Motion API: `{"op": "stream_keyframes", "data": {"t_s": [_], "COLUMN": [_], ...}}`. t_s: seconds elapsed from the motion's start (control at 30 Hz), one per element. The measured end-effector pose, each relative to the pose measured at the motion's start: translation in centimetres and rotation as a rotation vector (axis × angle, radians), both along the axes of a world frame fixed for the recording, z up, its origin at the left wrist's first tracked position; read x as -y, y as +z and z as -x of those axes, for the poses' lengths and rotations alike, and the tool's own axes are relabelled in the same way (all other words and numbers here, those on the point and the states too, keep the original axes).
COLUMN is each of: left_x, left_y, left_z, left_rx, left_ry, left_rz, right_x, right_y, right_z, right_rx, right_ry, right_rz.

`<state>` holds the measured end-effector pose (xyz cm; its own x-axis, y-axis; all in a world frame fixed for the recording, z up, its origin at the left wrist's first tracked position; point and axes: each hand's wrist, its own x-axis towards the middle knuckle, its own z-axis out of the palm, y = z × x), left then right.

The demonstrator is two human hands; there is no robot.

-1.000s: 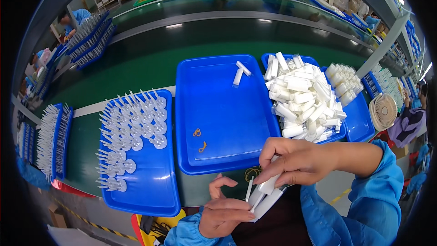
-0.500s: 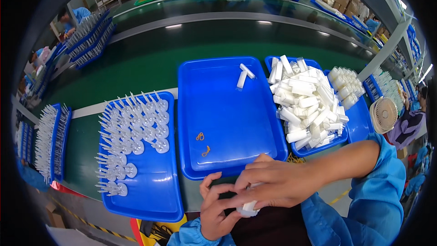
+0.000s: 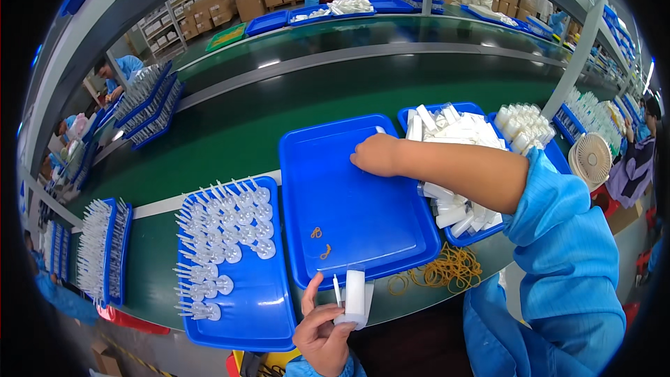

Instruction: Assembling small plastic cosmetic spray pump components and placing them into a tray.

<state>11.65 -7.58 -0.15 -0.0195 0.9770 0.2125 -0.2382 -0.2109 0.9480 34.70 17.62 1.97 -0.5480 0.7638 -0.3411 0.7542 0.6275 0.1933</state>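
Note:
My left hand (image 3: pixel 326 342) grips a bundle of white tube-shaped pieces (image 3: pixel 354 294) upright below the near edge of the middle blue tray (image 3: pixel 349 265). Something clear shows at the bundle's top, and a thin white rod (image 3: pixel 337 290) stands beside it. Across that tray reaches my right arm. My right hand (image 3: pixel 375 155) is closed and low over the far right part of the tray, its fingertips hidden beneath it. Just behind it the end of a small white piece (image 3: pixel 380 130) shows. Two orange-yellow rubber bands (image 3: pixel 316 232) lie in the tray.
A left blue tray (image 3: pixel 258 307) carries rows of clear stemmed parts (image 3: pixel 234 223). White tubes (image 3: pixel 453 129) heap in a right tray, partly behind my forearm. Loose rubber bands (image 3: pixel 450 269) pile near the table edge. A fan (image 3: pixel 592 160) stands far right; co-workers sit beyond the green belt.
My right hand has left the white pieces in my left hand and moved up and away over the middle tray. The view has shifted, and the rubber-band pile now shows fully.

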Motion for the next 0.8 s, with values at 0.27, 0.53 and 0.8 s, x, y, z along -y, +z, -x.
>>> {"op": "stream_keyframes", "data": {"t_s": [0.27,0.53,0.8], "left_x": [-0.6,-0.9,-0.5], "left_y": [-0.5,-0.2,-0.2], "left_z": [-0.6,-1.0,-1.3], "left_rx": [-0.316,-0.348,-0.36], "left_ry": [-0.041,-0.088,-0.097], "left_rz": [-0.27,-0.256,-0.25], "right_x": [7.5,12.7,14.4], "right_y": [2.8,4.4,5.6], "right_z": [3.1,5.1,3.0], "right_rx": [-1.073,-1.331,-0.992], "right_ry": [-0.343,-0.522,-0.122], "right_rz": [0.455,0.919,0.465]}}
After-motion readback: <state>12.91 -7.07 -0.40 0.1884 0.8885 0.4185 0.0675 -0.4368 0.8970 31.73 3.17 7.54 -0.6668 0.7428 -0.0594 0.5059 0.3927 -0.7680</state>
